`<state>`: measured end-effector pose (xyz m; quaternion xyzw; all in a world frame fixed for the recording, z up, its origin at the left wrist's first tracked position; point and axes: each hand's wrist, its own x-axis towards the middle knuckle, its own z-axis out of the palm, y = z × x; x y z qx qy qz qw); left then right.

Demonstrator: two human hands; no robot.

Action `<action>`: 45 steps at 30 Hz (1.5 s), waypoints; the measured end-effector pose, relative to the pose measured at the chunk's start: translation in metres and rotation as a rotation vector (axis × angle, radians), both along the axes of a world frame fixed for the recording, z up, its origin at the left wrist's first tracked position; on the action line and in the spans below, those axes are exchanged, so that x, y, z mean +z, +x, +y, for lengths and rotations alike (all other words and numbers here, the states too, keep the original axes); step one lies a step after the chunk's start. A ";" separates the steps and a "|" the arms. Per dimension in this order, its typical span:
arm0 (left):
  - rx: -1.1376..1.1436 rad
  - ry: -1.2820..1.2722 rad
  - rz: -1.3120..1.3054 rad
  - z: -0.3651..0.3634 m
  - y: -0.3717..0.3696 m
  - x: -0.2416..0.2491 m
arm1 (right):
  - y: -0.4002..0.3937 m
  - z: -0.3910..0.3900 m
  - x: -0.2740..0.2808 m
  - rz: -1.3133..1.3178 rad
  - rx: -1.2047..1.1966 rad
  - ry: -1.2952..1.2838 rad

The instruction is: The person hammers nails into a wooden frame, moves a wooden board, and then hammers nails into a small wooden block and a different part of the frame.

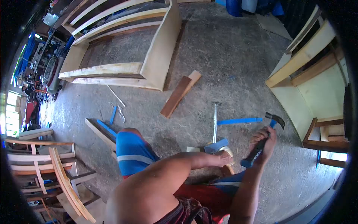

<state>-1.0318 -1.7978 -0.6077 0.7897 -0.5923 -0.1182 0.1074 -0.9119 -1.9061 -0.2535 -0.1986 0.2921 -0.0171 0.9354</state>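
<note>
My right hand point(264, 145) is wrapped round the dark handle of a claw hammer point(257, 152), whose black head points up and away from me. My left hand point(224, 159) is low between my knees, its fingers closed near a pale piece point(226, 151) and a short wooden piece point(227, 170). What it grips is partly hidden, and I cannot make it out. Just beyond that hand lies a flat blue piece point(217, 146). A metal square point(215, 123) rests on the floor ahead, beside a long blue strip point(240, 121).
A large wooden frame point(160, 56) lies at the upper left, and another wooden unit point(307, 56) stands at the right. Two boards point(176, 98) cross on the concrete floor point(220, 52). Wooden pieces point(61, 179) are stacked at lower left. Machinery point(52, 74) stands along the left side.
</note>
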 end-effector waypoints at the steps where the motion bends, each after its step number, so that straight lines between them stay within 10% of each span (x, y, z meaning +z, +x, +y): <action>1: 0.150 0.008 -0.104 0.007 0.014 0.045 | -0.004 0.006 0.002 -0.074 0.001 0.124; 5: 0.833 -0.643 0.763 0.023 0.023 0.100 | -0.041 0.058 0.045 -0.142 -0.016 0.369; 7: 0.646 0.121 0.992 0.025 0.033 0.039 | -0.066 0.087 0.073 -0.072 -0.103 0.265; 9: 0.143 0.313 0.355 0.024 0.052 0.054 | -0.082 0.115 0.099 0.040 -0.213 0.148; 11: 0.130 0.307 0.257 0.020 0.082 0.072 | -0.093 0.138 0.111 0.019 -0.312 0.102; 12: 0.241 0.271 0.343 0.007 0.076 -0.019 | -0.097 0.145 0.117 0.020 -0.317 0.085; 17: -0.192 0.258 0.252 0.038 0.111 0.127 | -0.088 0.162 0.111 0.180 -0.452 -0.146; 23: 0.018 0.225 0.394 0.077 0.110 0.168 | -0.074 0.198 0.125 0.095 -0.439 -0.063; 25: 0.328 -0.079 0.818 0.043 0.062 0.037 | -0.077 0.209 0.131 0.151 -0.354 -0.292; 37: -0.305 0.257 0.333 0.042 0.095 0.156 | -0.085 0.203 0.104 0.431 -0.221 -0.399; 40: -0.172 0.256 0.294 0.158 0.193 0.303 | -0.072 0.201 0.111 0.242 -0.175 -0.292; 45: 0.562 -0.001 0.259 0.432 0.332 0.469 | -0.039 0.222 0.122 0.297 -0.138 -0.871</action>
